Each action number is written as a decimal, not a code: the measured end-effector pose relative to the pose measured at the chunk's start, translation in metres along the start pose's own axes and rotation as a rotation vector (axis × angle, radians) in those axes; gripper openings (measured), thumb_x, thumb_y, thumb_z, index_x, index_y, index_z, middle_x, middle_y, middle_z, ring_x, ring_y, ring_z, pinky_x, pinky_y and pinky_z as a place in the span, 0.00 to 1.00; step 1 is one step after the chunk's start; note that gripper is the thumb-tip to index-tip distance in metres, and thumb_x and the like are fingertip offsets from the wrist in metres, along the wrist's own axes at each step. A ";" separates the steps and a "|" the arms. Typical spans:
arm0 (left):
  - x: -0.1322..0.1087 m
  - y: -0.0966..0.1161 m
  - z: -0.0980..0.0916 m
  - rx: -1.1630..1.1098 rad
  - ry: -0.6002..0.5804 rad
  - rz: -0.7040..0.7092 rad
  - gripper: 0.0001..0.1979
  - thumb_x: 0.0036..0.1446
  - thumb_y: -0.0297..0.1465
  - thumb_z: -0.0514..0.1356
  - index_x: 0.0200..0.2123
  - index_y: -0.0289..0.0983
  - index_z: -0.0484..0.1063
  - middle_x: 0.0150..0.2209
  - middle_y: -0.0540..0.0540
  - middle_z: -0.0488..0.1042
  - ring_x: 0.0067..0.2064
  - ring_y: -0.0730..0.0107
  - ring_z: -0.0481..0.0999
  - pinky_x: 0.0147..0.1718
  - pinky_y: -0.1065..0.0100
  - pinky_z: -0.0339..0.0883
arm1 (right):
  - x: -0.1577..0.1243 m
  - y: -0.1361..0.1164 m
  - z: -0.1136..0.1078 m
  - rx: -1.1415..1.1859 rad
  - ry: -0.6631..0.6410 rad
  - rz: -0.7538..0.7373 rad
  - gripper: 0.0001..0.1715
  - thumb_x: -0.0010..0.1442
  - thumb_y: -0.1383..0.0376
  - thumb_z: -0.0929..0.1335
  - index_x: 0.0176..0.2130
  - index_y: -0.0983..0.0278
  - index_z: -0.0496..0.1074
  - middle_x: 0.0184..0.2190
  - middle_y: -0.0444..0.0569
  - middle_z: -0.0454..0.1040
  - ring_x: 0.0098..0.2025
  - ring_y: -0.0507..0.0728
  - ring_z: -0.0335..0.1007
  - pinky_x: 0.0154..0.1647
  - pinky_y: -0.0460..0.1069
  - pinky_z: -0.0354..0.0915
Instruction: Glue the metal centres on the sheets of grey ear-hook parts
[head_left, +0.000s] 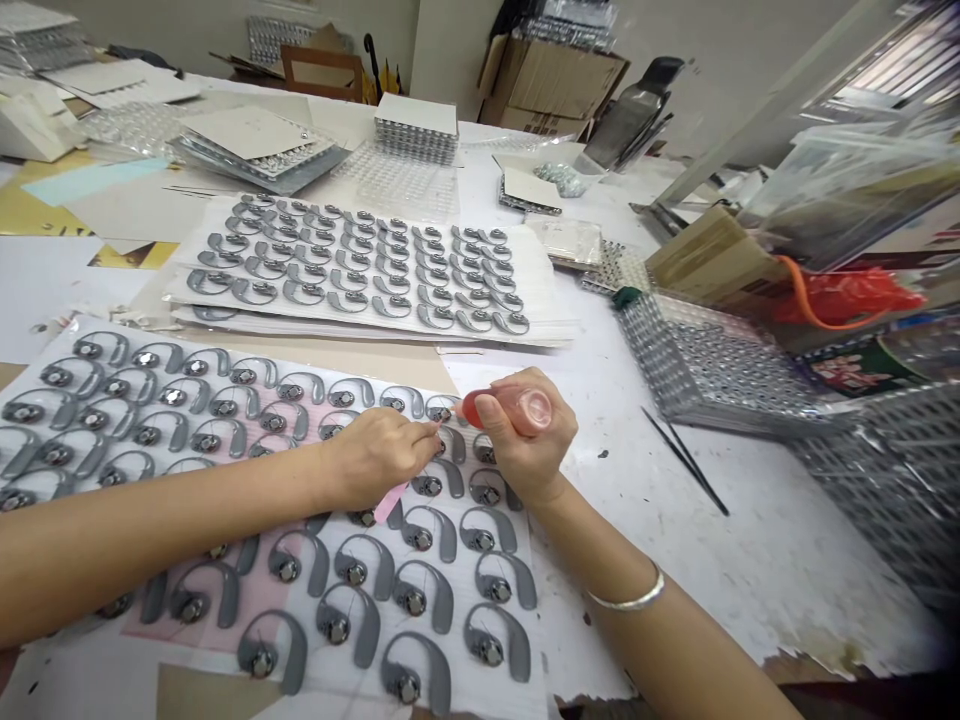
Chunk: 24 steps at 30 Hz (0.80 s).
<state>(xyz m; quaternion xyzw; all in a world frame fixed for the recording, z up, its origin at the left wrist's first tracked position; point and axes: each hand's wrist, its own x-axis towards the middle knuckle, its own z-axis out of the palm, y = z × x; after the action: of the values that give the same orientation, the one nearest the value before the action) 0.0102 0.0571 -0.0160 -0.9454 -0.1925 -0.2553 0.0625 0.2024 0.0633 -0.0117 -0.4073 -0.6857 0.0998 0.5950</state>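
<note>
We've got our right hand (pixel 529 445) wrapped round a translucent red rounded bottle (pixel 517 407), smooth-walled, thin tip angled left, at or just beside a small faceted metallic disc on one of the matte grey hook-shaped pieces (pixel 433 660). Our left hand (pixel 379 455) sits left of that grip, fingers curled close together; we can't tell whether they pinch anything. A flat pink strip (pixel 390 502) pokes out beneath it. Hooks lie in rows under and around both hands on a thin white sheet (pixel 464 580). Beyond the grip: a layered white stack (pixel 536 275) bearing more hooks. Right of it: slim dark tweezers (pixel 694 465). Below it, on our wrist: a shiny silver bangle (pixel 630 600).
</note>
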 end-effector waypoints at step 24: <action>0.002 0.000 -0.001 -0.045 0.025 -0.018 0.10 0.59 0.20 0.50 0.35 0.29 0.71 0.35 0.39 0.79 0.28 0.66 0.78 0.23 0.66 0.73 | -0.003 0.002 -0.005 -0.013 0.072 0.001 0.05 0.52 0.66 0.71 0.29 0.62 0.69 0.24 0.43 0.69 0.25 0.52 0.67 0.25 0.50 0.64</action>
<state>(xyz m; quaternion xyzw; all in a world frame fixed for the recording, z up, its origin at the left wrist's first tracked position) 0.0115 0.0572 -0.0141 -0.9415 -0.1943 -0.2721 0.0415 0.2081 0.0608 -0.0140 -0.4148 -0.6642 0.0809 0.6166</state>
